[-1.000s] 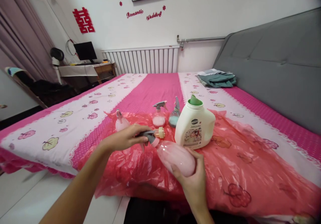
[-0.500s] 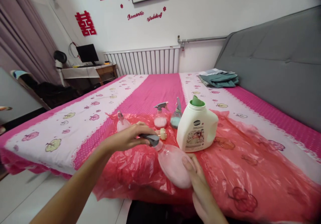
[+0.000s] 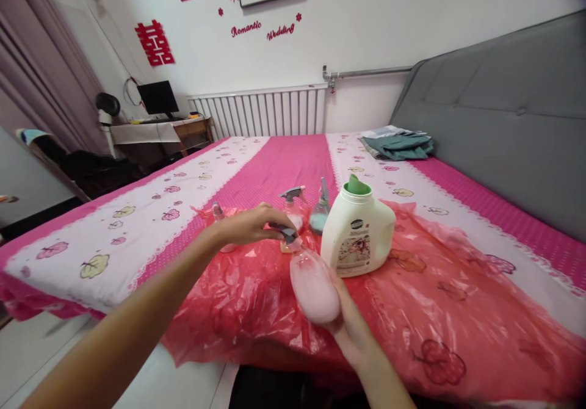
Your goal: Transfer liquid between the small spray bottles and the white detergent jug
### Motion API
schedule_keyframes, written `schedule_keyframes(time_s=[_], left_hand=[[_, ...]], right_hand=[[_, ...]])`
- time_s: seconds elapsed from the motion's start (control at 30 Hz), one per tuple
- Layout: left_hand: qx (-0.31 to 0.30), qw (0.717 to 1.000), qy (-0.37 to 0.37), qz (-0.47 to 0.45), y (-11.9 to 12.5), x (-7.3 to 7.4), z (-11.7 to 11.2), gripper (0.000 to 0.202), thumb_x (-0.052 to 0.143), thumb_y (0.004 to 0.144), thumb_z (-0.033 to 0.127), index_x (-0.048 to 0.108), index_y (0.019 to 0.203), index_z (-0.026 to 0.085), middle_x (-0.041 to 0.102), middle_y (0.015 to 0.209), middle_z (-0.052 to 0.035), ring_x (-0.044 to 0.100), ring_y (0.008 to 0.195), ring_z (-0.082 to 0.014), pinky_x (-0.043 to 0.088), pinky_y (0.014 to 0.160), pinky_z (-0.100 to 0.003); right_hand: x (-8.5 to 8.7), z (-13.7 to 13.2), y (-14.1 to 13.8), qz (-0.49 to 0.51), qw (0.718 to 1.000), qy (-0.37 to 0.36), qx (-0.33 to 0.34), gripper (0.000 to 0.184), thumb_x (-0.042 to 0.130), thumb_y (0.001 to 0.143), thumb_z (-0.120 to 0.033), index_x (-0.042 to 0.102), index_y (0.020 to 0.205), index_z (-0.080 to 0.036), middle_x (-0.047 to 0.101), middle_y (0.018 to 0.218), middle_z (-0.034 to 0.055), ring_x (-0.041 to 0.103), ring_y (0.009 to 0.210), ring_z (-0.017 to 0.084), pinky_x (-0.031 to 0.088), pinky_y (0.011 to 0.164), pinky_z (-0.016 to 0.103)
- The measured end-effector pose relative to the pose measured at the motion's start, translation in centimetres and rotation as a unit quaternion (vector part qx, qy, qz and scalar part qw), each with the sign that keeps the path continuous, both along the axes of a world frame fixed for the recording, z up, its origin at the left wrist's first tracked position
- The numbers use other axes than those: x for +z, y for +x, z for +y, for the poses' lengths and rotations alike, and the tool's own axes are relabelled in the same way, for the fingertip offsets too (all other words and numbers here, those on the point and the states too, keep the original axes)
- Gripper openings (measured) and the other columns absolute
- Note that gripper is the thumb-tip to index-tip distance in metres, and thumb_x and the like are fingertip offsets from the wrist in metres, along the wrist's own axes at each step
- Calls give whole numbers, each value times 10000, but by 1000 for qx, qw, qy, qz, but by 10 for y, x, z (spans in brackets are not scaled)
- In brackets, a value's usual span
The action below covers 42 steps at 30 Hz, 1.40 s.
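There are four spray bottles (image 3: 315,290), one white jug (image 3: 357,235), one monitor (image 3: 158,97), one fan (image 3: 108,104).

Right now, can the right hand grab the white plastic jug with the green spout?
Probably not: the right hand cups the rounded, pinkish plastic spray bottle. If freed, it probably could: the white jug stands close by, apparently unblocked.

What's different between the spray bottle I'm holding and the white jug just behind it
The spray bottle is tilted, your left hand on its gray head and right hand around its body; the white jug stands upright on red plastic.
The spray bottle is see-through and pinkish; the white jug is opaque.
The spray bottle has a sprayer top; the white jug has a green spout.
Both are containers.
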State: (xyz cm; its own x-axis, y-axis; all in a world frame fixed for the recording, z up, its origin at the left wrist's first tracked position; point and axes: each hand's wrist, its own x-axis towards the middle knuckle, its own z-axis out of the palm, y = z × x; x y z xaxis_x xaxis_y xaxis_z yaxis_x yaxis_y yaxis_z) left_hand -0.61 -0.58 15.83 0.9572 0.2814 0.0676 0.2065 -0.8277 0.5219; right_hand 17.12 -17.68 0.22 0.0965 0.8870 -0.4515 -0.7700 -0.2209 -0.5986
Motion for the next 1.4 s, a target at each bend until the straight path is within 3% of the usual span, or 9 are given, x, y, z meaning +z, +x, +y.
schedule_keyframes(time_s=[0.23,0.4,0.57,0.7,0.8,0.93,1.13,1.27,1.4], left_hand=[[101,987,121,-8,-2,-27,-19,247,496,1081,239,690,1225,289,565,1339,-97,485,1253,-291,313,1071,-459],[159,981,112,-20,-1,-37,-27,268,483,1063,227,696,1214,287,409,1162,-76,505,1030,-240,447,938,-400],[202,977,64,-5,0,-31,-36,314,378,1088,323,657,1213,251,413,1206,-78,552,857,-191,500,883,-417],[223,968,-2,-114,5,-37,-48,342,413,1037,322,701,1203,240,478,1264,-97,577,1125,-264,451,1080,-486],[298,916,-69,-260,14,-55,-52,292,586,970,421,772,995,198,527,1232,-107,587,1181,-289,476,1083,-467],[371,856,-124,-338,23,-72,-52,346,799,818,478,727,852,142,498,1227,-106,673,942,-209,584,860,-362],[361,809,-277,-372,20,-57,-57,761,961,670,366,508,1264,222,563,1327,-122,710,922,-176,581,777,-273],[340,811,-320,-352,20,-50,-63,837,980,655,283,484,1325,205,684,1147,-107,720,923,-204,562,763,-262],[299,814,-354,-349,19,-52,-65,868,975,688,275,445,1372,203,737,1051,-101,721,967,-226,560,794,-271]], right_hand=[[-22,-4,-18,-66,994,13,-90,814,761,793,-657,538,1493,-307,498,1625,49,492,1471,279,607,883,297],[-34,-9,-42,-92,989,-4,-114,905,699,780,-725,457,1535,-289,343,1708,88,435,1512,305,611,892,351],[-28,-6,-52,-155,978,7,-141,710,662,795,-740,608,1318,-262,636,1450,114,624,1315,299,586,942,404],[-23,0,-55,-231,956,14,-178,612,644,814,-735,600,1160,-233,719,1230,109,684,1145,283,549,962,416],[-23,5,-58,-288,936,22,-201,591,633,818,-728,577,1113,-219,723,1132,111,694,1063,290,546,924,419],[-23,9,-62,-370,893,45,-252,584,637,829,-690,557,1144,-205,686,1167,136,666,1101,313,522,953,450],[-24,5,-53,-497,783,110,-357,641,803,758,-591,541,1187,-193,613,1192,158,595,1148,339,457,1040,556],[-27,4,-43,-541,724,146,-402,730,933,621,-526,558,1162,-212,588,1207,158,555,1195,364,445,1055,614],[-27,2,-43,-527,735,139,-404,721,911,646,-539,537,1166,-209,574,1233,168,549,1203,361,440,1060,604]])
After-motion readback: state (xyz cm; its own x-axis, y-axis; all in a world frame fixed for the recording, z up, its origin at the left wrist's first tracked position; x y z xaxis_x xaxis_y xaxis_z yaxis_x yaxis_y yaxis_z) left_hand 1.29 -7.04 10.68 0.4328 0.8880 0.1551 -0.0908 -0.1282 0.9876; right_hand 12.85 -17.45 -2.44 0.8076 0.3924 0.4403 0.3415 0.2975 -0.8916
